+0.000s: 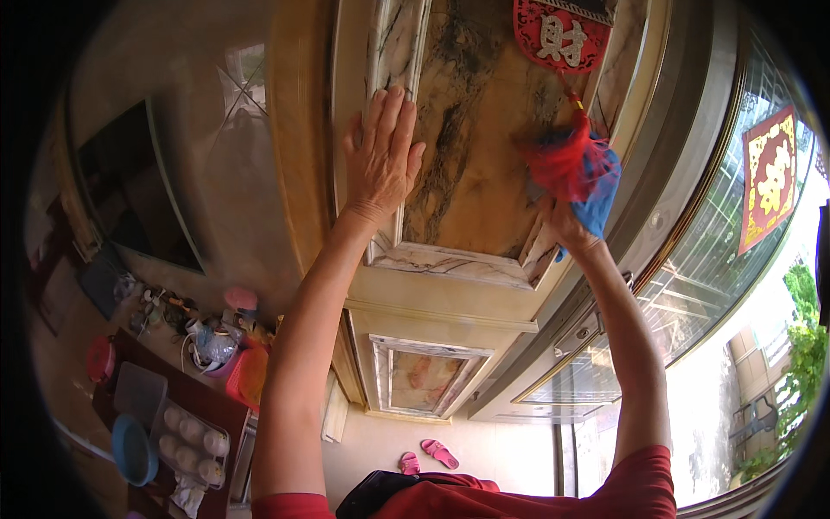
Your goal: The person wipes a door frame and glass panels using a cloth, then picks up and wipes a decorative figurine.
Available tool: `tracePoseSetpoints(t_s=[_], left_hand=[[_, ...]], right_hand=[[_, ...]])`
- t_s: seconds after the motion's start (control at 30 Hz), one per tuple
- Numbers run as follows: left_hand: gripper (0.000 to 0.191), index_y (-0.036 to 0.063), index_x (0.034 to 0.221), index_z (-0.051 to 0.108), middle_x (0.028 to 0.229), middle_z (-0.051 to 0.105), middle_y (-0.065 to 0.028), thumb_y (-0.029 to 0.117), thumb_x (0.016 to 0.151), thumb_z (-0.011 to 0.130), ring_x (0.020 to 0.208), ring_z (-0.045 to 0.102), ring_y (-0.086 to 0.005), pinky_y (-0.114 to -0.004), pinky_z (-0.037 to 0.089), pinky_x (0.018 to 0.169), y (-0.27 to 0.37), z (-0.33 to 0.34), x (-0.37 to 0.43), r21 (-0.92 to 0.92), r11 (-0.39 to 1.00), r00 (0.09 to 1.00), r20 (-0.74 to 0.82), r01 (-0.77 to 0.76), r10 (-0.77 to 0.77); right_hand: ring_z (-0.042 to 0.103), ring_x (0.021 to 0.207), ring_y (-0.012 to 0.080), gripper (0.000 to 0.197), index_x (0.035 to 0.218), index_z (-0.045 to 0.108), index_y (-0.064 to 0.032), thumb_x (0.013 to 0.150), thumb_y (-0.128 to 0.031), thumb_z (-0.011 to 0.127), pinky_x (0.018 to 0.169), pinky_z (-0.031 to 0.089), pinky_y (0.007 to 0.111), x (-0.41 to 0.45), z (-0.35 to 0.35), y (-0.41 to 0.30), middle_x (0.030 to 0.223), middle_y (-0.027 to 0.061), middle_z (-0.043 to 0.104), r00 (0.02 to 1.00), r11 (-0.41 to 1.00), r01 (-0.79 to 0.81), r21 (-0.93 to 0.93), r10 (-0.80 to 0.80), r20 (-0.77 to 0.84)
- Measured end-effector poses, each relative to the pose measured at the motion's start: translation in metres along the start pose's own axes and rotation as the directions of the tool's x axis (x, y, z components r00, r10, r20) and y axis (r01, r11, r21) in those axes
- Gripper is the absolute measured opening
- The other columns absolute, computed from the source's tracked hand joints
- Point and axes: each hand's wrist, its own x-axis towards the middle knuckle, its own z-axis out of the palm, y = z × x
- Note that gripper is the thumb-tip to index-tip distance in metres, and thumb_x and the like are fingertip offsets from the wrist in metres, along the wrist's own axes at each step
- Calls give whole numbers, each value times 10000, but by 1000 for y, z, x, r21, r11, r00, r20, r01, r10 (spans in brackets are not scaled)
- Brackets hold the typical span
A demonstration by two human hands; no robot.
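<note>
My left hand [384, 152] lies flat against the white veined border [397, 45] of a brown marble wall panel [476, 175], with nothing in it. On the panel's right side, my right hand [565, 224] holds a blue cloth [598, 211] against the surface. A blurred red tassel [561, 162] hangs in front of the cloth and hides most of the fingers. Above it is the red ornament [564, 39] that the tassel hangs from, bearing a silver character.
To the right stands a glazed metal door [687, 285] with a red-and-gold poster [770, 178]. Pink slippers [439, 453] lie on the floor below. At lower left, a dark wood table [224, 447] carries an egg tray [191, 444] and a blue basin [134, 449].
</note>
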Motion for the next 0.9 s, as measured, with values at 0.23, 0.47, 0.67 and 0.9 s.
tracePoseSetpoints(t_s=[0.23,0.47,0.67,0.9], left_hand=[[539,65,1337,321,1411,284,-125,138,843,525,1290,287,-302,-454,261,1003,14,-13,1,-135,990,998,63,32,-24],[430,24,1300,336,1369,298,-210,112,892,438,1216,349,-365,-417,289,1004,5,-39,-7,-308,933,981,2,185,-194],[394,-17,1283,314,1301,353,-229,106,918,397,1203,365,-359,-395,309,1002,5,-46,-48,-543,684,856,141,487,-497],[385,-4,1289,312,1234,412,-224,160,946,371,1136,430,-346,-397,360,941,-2,-60,-57,-557,638,832,201,531,-516]], right_hand=[[533,938,357,439,1097,574,-160,662,-121,619,845,413,453,-100,-3,-47,1056,117,572,977,952,8,307,-74,202],[522,989,331,418,1095,552,-161,694,-238,644,877,409,422,-71,29,-104,1078,121,557,827,844,-265,466,-51,561],[520,1009,331,418,1100,561,-160,697,-232,648,866,417,424,-6,100,-120,1085,128,563,962,825,95,557,-220,161],[563,863,280,210,955,601,-96,754,-156,591,759,462,375,122,135,-96,952,96,586,881,904,419,-90,-428,-200]])
